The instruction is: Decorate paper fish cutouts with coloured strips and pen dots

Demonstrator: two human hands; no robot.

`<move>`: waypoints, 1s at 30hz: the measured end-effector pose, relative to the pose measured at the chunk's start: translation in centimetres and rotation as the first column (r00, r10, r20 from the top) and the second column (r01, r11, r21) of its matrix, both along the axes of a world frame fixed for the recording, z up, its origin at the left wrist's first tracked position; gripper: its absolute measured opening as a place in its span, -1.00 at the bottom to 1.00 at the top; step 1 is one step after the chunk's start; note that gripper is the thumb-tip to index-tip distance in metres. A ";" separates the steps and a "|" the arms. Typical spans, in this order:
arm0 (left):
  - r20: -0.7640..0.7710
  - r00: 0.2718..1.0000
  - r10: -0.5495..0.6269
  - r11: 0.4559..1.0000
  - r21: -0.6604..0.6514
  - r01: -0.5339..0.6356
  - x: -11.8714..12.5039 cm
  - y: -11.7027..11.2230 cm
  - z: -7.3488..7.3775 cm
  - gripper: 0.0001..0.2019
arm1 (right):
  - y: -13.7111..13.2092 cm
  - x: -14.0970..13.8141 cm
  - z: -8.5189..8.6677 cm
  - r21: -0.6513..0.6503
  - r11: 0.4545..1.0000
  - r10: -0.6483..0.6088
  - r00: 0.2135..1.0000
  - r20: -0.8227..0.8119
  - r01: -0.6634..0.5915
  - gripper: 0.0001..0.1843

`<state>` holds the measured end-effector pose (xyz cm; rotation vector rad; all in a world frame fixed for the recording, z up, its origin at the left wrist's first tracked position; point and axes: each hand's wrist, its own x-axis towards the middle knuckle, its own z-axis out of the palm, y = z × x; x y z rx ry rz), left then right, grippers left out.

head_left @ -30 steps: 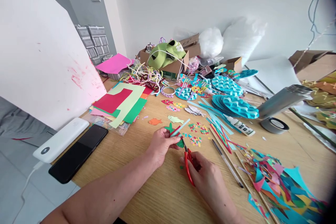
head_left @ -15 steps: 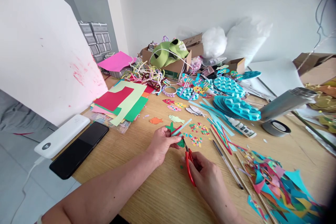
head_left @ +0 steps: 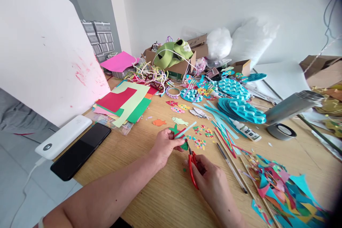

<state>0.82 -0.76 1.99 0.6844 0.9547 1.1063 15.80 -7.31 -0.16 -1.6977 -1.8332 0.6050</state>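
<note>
My left hand (head_left: 166,146) pinches a green paper fish (head_left: 184,146) together with red and light blue paper strips (head_left: 187,129) that cross over it. In my right hand (head_left: 211,174) are red-handled scissors (head_left: 191,171), their tips at the edge of the green fish; my fingers and the fish partly hide the blades. Just beyond lie an orange paper fish (head_left: 159,122), a pale green paper fish (head_left: 179,120) and small patterned fish (head_left: 177,109). Small heaps of coloured paper dots (head_left: 200,144) sit right of the green fish.
Coloured paper sheets (head_left: 117,99) are stacked at left, near a black phone (head_left: 81,151) and a white power bank (head_left: 64,137). Rightward lie a pen (head_left: 232,167), wooden sticks (head_left: 258,187), paper scraps (head_left: 285,188), a glue bottle (head_left: 246,130), blue scalloped discs (head_left: 240,109) and a metal flask (head_left: 295,106).
The view has shifted very slightly. Both hands, the green fish and the scissors stay almost in the same place.
</note>
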 end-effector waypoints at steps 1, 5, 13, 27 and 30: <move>-0.003 1.000 -0.001 1.000 0.003 0.001 0.0 0.0 0.0 -0.73 | 0.0 0.0 0.0 -0.003 1.000 0.000 1.000 0.003 0.000 -0.54; -0.007 1.000 -0.004 1.000 -0.003 0.004 0.0 0.1 -0.3 -0.73 | 0.0 0.0 0.1 0.007 1.000 -0.002 1.000 0.017 0.002 -0.55; -0.027 0.999 -0.030 1.000 -0.005 0.030 -0.1 0.3 -0.5 -0.72 | 0.0 0.0 -0.1 0.030 1.000 -0.005 1.000 0.023 0.004 -0.56; -0.025 0.999 -0.040 0.999 -0.026 0.039 -0.1 0.4 -0.4 -0.68 | -0.1 0.2 -0.3 0.020 1.000 -0.014 1.000 0.011 0.014 -0.56; -0.022 0.999 -0.043 0.999 -0.030 0.042 -0.1 0.4 -0.4 -0.69 | -0.1 0.1 -0.2 0.016 1.000 -0.022 1.000 0.014 0.022 -0.55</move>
